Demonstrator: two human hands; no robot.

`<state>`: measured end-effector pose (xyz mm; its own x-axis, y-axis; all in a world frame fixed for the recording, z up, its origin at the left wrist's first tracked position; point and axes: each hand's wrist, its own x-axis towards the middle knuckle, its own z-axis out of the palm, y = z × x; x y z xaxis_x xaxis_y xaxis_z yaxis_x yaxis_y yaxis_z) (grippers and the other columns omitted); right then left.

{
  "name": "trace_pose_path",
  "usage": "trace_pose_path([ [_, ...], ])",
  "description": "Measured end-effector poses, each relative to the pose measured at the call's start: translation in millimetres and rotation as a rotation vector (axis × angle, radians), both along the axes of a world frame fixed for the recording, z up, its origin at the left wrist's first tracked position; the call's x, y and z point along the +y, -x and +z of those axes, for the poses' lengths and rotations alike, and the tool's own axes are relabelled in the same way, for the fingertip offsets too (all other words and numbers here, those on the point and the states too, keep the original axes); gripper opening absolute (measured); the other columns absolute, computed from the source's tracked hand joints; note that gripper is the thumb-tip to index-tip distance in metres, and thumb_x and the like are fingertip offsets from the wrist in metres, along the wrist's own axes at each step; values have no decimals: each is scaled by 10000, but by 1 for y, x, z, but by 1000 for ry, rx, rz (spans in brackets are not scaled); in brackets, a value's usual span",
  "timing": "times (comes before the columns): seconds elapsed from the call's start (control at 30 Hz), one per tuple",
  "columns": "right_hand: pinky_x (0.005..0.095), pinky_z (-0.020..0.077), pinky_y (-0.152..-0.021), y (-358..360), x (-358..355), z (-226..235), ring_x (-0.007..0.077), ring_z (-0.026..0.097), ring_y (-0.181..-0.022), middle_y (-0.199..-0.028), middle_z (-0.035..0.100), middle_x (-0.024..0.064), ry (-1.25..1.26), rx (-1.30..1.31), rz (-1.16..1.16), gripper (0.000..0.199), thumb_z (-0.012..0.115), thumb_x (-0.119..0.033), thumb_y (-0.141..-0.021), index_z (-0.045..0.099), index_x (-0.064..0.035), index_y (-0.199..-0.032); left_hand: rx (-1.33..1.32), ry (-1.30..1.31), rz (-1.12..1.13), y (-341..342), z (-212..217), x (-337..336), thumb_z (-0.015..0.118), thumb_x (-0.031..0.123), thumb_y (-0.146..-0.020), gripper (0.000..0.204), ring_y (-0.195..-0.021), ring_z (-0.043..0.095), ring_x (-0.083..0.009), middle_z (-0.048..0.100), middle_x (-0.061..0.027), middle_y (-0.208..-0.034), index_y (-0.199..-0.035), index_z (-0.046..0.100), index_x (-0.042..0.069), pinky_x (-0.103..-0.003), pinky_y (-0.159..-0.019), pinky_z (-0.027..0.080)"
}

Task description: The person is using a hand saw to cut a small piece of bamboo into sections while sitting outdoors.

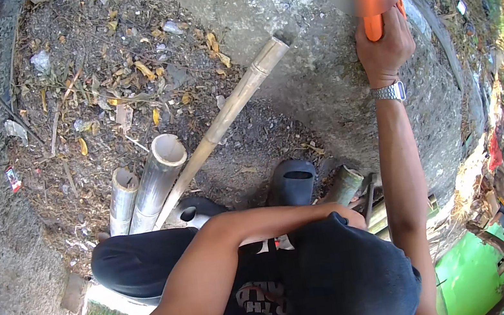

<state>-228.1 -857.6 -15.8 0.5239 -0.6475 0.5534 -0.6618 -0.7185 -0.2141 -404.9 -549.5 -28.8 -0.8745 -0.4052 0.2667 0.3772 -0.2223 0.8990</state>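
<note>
My right hand (386,49), with a metal watch at its wrist, is stretched far forward and closed around the handle of an orange-handled tool (374,27). A blurred patch covers much of that tool, so its kind is unclear. My left arm bends across my body to the right. Only a part of my left hand (356,218) shows, beside a greenish bamboo piece (344,184) and a dark thin object (370,195); dark cloth hides its fingers. A long thin bamboo pole (224,122) leans outward from my left leg, next to two thicker hollow bamboo tubes (156,178) (123,199).
Dirt with dry leaves and litter (142,76) spreads ahead on the left. Grey concrete (316,63) lies ahead and to the right. My feet wear dark slippers (292,181). Wood pieces (494,232) and a bright green surface (476,283) are at the lower right.
</note>
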Motion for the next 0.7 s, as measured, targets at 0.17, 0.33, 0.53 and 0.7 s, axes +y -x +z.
trace_pose_path([
  [0.17,423,547,-700,22,-1,-2,321,683,-787,-873,688,82,14,54,-52,228,800,-169,-754,666,-106,-928,-492,-147,413,-66,39,-66,631,428,-918,464,-971,698,-459,724,-279,-1012,-1134,721,28,-544,-906,541],
  [0.33,429,557,-735,32,-10,2,315,694,-828,-906,703,84,55,106,-75,261,789,-211,-781,679,-100,-989,-571,-466,2164,-268,59,-97,823,262,-892,411,-831,678,-215,731,-138,-1091,-1177,661,14,-372,-754,561],
  [0.53,434,561,-780,8,-8,3,335,696,-884,-944,711,112,5,162,-97,247,773,-208,-803,684,-89,-999,-1536,-381,1572,-329,31,-33,842,471,-797,633,-882,749,-301,759,-163,-1066,-1211,668,26,-419,-796,592],
  [0.7,449,547,-760,12,2,3,348,687,-872,-930,701,121,5,113,-51,233,768,-193,-802,668,-79,-978,-1886,-602,1366,-303,11,-40,821,398,-755,330,-781,754,-350,769,-124,-853,-951,750,142,-461,-724,608],
])
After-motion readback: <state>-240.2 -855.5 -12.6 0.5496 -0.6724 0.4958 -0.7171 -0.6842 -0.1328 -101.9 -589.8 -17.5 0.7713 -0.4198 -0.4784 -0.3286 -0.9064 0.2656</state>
